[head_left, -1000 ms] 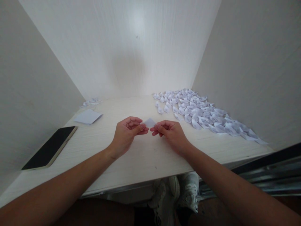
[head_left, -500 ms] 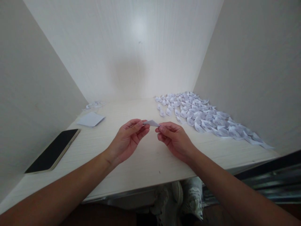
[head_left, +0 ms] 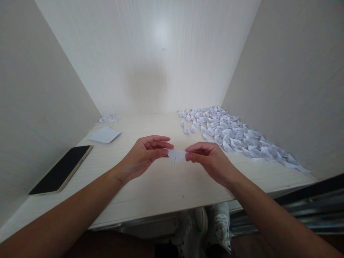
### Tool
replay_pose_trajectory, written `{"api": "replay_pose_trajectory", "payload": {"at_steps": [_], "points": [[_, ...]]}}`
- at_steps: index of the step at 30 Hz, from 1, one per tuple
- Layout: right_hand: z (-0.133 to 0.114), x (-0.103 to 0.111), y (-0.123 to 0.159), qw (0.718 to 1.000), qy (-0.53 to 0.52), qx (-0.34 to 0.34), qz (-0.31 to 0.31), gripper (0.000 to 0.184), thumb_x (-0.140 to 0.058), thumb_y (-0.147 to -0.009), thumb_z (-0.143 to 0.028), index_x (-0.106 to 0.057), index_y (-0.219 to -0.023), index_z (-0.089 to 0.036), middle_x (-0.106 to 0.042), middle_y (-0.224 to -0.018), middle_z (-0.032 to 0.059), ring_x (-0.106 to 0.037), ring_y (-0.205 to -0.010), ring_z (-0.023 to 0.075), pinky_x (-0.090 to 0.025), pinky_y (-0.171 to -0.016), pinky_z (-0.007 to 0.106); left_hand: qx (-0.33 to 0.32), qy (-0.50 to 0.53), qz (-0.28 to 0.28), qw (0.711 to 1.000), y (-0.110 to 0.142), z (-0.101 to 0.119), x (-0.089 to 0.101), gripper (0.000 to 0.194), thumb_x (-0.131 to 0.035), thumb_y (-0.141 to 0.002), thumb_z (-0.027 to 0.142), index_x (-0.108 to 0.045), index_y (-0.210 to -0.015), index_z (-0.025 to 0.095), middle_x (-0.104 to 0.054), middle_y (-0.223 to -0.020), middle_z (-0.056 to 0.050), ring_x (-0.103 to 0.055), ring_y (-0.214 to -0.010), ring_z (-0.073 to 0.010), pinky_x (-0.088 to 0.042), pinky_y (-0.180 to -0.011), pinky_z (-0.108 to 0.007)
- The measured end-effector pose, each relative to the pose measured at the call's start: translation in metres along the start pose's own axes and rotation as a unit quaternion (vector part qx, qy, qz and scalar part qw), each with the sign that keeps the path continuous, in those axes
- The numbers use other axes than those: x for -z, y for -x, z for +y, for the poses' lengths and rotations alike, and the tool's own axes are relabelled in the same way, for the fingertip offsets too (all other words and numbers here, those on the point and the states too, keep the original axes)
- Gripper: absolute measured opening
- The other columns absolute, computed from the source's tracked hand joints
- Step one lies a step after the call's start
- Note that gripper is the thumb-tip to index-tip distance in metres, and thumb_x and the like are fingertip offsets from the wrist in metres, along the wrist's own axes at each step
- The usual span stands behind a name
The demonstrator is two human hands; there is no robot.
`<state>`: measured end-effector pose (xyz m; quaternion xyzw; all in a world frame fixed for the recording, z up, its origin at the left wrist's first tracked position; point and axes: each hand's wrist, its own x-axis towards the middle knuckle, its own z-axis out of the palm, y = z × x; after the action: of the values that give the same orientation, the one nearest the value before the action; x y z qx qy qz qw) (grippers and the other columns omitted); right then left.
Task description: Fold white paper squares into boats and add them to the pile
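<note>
A small folded piece of white paper point(head_left: 176, 156) is stretched between my two hands above the table point(head_left: 150, 195). It looks like a downward-pointing triangle with a slit or fold line running to its lower tip. My left hand point(head_left: 150, 152) pinches its left corner between thumb and fingers. At the right corner, the thumb and forefinger of my right hand point(head_left: 208, 157) grip it the same way. My fingertips cover both corners.
To the right lies a large heap of small folded paper pieces point(head_left: 228, 132) against the side wall. On the left are a stack of white paper squares point(head_left: 104, 135), thin paper scraps point(head_left: 109, 118) and a phone point(head_left: 61, 170). Shoes point(head_left: 219, 225) show below the table's front edge.
The paper has turned over: its point was upward, then it was tilted nearly edge-on, and now a face with a fold line points downward. Both hands keep hold and sit slightly further right.
</note>
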<state>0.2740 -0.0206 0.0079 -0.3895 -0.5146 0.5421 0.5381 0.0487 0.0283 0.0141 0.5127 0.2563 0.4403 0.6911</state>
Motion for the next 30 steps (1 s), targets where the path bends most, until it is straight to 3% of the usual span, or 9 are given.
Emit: {"api": "replay_pose_trajectory", "payload": {"at_steps": [4, 9, 13, 16, 19, 22, 30], "points": [[0.007, 0.006, 0.000, 0.993, 0.109, 0.032, 0.034, 0.015, -0.085, -0.071, -0.029, -0.080, -0.084, -0.024, -0.078, -0.080, 0.0022, -0.066, -0.068, 0.0153, -0.051, -0.065, 0.030, -0.002, -0.056, 0.036, 0.998, -0.002, -0.008, 0.001, 0.040, -0.091, -0.063, 0.015, -0.078, -0.102, 0.016, -0.081, -0.096, -0.009, -0.076, -0.081, -0.0174, -0.062, -0.079, -0.029], [0.012, 0.003, 0.001, 0.963, 0.249, 0.088, 0.060, 0.009, -0.077, -0.078, -0.027, -0.080, -0.084, -0.021, -0.079, -0.079, 0.0040, -0.064, -0.064, 0.0153, -0.047, -0.060, 0.029, -0.013, -0.112, 0.069, 0.991, -0.004, -0.009, -0.001, 0.042, -0.092, -0.064, 0.024, -0.076, -0.102, 0.013, -0.080, -0.087, -0.008, -0.076, -0.076, -0.0199, -0.064, -0.075, -0.033], [0.008, -0.003, 0.001, 0.949, 0.282, 0.128, 0.059, 0.009, -0.072, -0.081, -0.024, -0.078, -0.088, -0.020, -0.075, -0.072, 0.0020, -0.062, -0.063, 0.0144, -0.046, -0.060, 0.028, -0.054, -0.161, 0.072, 0.983, -0.004, -0.007, -0.003, 0.032, -0.090, -0.067, 0.026, -0.072, -0.090, 0.013, -0.076, -0.072, -0.003, -0.074, -0.064, -0.0173, -0.063, -0.065, -0.030], [0.005, -0.004, 0.001, 0.944, 0.287, 0.159, 0.026, 0.008, -0.068, -0.084, -0.020, -0.076, -0.086, -0.020, -0.071, -0.070, 0.0010, -0.061, -0.065, 0.0142, -0.047, -0.063, 0.028, -0.102, -0.220, 0.045, 0.969, -0.002, -0.005, -0.003, 0.019, -0.084, -0.074, 0.025, -0.070, -0.083, 0.014, -0.070, -0.069, 0.000, -0.071, -0.061, -0.0143, -0.060, -0.061, -0.026], [0.004, -0.002, 0.001, 0.933, 0.314, 0.174, -0.003, 0.012, -0.063, -0.086, -0.016, -0.075, -0.086, -0.020, -0.071, -0.076, 0.0018, -0.061, -0.070, 0.0140, -0.047, -0.064, 0.027, -0.134, -0.313, -0.024, 0.940, -0.001, -0.002, -0.001, 0.008, -0.074, -0.084, 0.023, -0.073, -0.085, 0.015, -0.066, -0.076, -0.001, -0.067, -0.062, -0.0115, -0.058, -0.059, -0.024], [0.004, 0.000, 0.003, 0.930, 0.329, 0.164, -0.018, 0.014, -0.061, -0.088, -0.014, -0.074, -0.092, -0.018, -0.069, -0.077, 0.0019, -0.060, -0.069, 0.0135, -0.045, -0.063, 0.026, -0.177, -0.404, -0.088, 0.893, -0.001, 0.001, 0.003, 0.008, -0.068, -0.089, 0.019, -0.076, -0.089, 0.017, -0.065, -0.076, -0.001, -0.063, -0.066, -0.0105, -0.054, -0.061, -0.023], [-0.003, 0.003, 0.007, 0.884, 0.393, 0.247, -0.056, 0.028, -0.054, -0.090, -0.005, -0.076, -0.099, -0.021, -0.061, -0.075, 0.0010, -0.055, -0.067, 0.0127, -0.042, -0.062, 0.025, -0.319, -0.513, -0.145, 0.784, -0.002, 0.004, 0.011, 0.012, -0.063, -0.096, 0.019, -0.074, -0.100, 0.019, -0.062, -0.078, -0.001, -0.058, -0.068, -0.0105, -0.047, -0.063, -0.022]]}}
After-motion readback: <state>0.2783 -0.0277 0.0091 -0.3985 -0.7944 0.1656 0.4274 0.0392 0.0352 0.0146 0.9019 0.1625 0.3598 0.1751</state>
